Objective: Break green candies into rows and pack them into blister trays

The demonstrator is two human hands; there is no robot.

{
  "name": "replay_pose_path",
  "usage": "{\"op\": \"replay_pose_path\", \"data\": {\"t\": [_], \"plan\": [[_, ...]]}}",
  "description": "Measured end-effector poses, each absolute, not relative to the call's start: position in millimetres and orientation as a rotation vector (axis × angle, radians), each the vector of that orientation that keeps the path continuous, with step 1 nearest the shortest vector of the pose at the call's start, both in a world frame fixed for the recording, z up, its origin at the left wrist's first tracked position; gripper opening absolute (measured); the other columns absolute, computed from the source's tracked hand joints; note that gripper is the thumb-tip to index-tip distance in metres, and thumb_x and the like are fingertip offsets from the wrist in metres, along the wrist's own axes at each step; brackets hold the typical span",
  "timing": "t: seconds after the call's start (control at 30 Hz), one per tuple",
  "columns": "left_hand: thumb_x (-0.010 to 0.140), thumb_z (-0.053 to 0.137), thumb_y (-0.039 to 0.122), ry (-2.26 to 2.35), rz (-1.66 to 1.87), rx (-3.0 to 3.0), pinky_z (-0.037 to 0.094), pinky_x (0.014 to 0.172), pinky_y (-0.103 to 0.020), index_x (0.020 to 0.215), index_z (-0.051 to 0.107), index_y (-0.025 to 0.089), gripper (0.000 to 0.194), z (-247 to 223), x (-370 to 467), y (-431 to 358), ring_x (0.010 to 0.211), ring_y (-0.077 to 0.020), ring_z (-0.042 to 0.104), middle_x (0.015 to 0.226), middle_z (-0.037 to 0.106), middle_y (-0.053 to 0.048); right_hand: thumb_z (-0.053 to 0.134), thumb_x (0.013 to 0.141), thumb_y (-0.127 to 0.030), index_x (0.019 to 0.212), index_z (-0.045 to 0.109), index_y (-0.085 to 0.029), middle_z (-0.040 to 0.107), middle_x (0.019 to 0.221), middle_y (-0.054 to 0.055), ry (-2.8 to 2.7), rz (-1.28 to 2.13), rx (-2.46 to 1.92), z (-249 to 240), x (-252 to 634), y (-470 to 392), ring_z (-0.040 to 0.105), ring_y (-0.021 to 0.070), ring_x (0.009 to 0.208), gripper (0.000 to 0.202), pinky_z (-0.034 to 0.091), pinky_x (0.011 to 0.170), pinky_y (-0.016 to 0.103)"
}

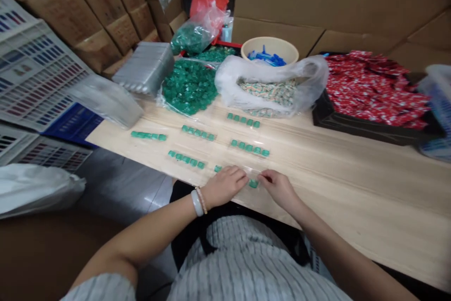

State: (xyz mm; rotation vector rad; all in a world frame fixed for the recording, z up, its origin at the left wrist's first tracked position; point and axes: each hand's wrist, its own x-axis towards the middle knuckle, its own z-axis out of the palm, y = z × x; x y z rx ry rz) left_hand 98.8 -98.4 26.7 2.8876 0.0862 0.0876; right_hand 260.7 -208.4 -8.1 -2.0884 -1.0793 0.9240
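My left hand (226,184) lies over a row of small green squares, with its fingers bent together at the film. Part of that row is hidden; one green piece (218,168) shows beyond the hand and another green piece (253,183) lies between my two hands. My right hand (279,189) pinches the edge of a clear plastic film (256,172) around that piece. Further green rows lie on the table, among them a near-left row (186,159), a right row (250,147) and a back row (243,120). The film's full outline is too faint to tell.
Behind the rows stand a clear bag of green pieces (190,86), a white bag of patterned packets (229,80), a cream bowl (271,42) with blue items and a black tray (352,127) of red packets. White crates (38,71) stand left; the wooden table (352,188) extends right.
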Motion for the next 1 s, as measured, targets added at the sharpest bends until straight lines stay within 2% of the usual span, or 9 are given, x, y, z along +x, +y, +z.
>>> {"op": "replay_pose_path", "data": {"t": [0.13,0.23,0.37,0.5,0.67,0.87,1.0], "plan": [[0.088,0.033,0.02,0.07,0.003,2.895,0.039,0.076,-0.033,0.103,0.05,0.017,0.023,31,100,-100,0.089,-0.0185,0.044,0.091,0.053,-0.007,0.04,0.072,-0.025,0.05,0.053,-0.018,0.057,0.055,0.005,-1.438,0.885,-2.284,3,269,-204,0.05,0.0159,0.054,0.027,0.031,0.054,0.026],[0.087,0.034,0.018,0.066,0.004,2.907,0.038,0.072,-0.033,0.099,0.052,0.017,0.022,39,105,-101,0.087,-0.0192,0.044,0.089,0.053,-0.007,0.043,0.068,-0.022,0.051,0.054,-0.018,0.056,0.051,0.003,-1.439,0.915,-2.343,5,272,-198,0.049,0.0143,0.051,0.021,0.03,0.051,0.025],[0.086,0.033,0.015,0.088,0.047,2.958,0.038,0.072,-0.033,0.091,0.054,0.017,0.022,51,112,-98,0.085,-0.02,0.045,0.085,0.053,-0.007,0.044,0.063,-0.021,0.054,0.057,-0.017,0.056,0.051,0.001,-1.322,0.945,-2.301,5,275,-189,0.048,0.0131,0.05,0.016,0.032,0.05,0.024],[0.085,0.036,0.017,0.197,0.007,2.918,0.04,0.075,-0.031,0.092,0.053,0.016,0.019,55,106,-88,0.086,-0.0195,0.044,0.087,0.052,-0.007,0.046,0.061,-0.022,0.06,0.059,-0.017,0.055,0.052,-0.001,-1.082,1.092,-2.119,11,281,-186,0.048,0.0113,0.049,0.014,0.035,0.051,0.023],[0.085,0.039,0.018,0.273,-0.047,2.771,0.041,0.077,-0.031,0.093,0.053,0.015,0.017,43,92,-82,0.088,-0.0188,0.043,0.09,0.051,-0.007,0.052,0.061,-0.03,0.067,0.056,-0.016,0.039,0.041,-0.007,-0.645,1.363,-1.867,20,280,-189,0.032,0.0059,0.035,0.016,0.024,0.037,0.021],[0.084,0.039,0.017,0.264,-0.052,2.765,0.041,0.079,-0.032,0.094,0.053,0.015,0.017,39,91,-86,0.089,-0.0192,0.043,0.092,0.051,-0.008,0.055,0.06,-0.029,0.065,0.055,-0.015,0.038,0.036,-0.008,-0.54,1.399,-1.822,12,260,-191,0.03,0.0051,0.033,0.016,0.023,0.036,0.02],[0.084,0.039,0.017,0.285,-0.038,2.749,0.041,0.079,-0.032,0.093,0.053,0.015,0.017,39,90,-84,0.089,-0.019,0.043,0.092,0.051,-0.008,0.06,0.058,-0.028,0.066,0.057,-0.014,0.042,0.041,-0.007,-0.386,1.457,-1.679,10,262,-194,0.032,0.0047,0.034,0.016,0.022,0.036,0.021]]}}
